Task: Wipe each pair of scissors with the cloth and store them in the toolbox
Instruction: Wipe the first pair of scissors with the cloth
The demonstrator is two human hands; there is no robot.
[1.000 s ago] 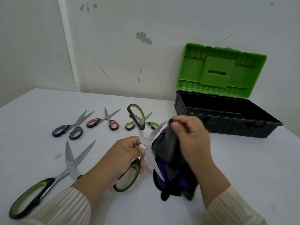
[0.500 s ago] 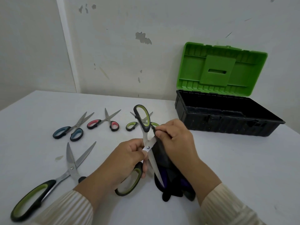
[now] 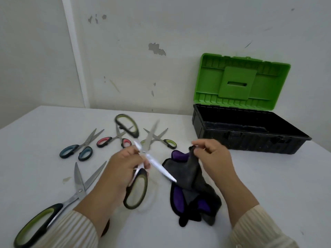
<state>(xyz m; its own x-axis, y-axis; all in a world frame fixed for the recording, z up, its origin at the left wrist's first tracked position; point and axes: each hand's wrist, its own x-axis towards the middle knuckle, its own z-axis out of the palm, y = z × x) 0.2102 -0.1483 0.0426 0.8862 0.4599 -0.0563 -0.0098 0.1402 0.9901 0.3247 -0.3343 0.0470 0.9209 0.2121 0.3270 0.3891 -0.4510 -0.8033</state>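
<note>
Left hand (image 3: 125, 165) grips open green-handled scissors (image 3: 141, 158) at the pivot; right hand (image 3: 213, 156) pinches a dark cloth (image 3: 188, 176), open toolbox (image 3: 250, 140) at far right

Both forearms wear cream ribbed long sleeves (image 3: 75, 228), cuffs ending just short of bare wrists.

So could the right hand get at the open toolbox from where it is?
Probably yes: the right hand, pinching the cloth, has only bare table between it and the toolbox, whose lid stands open.
</note>
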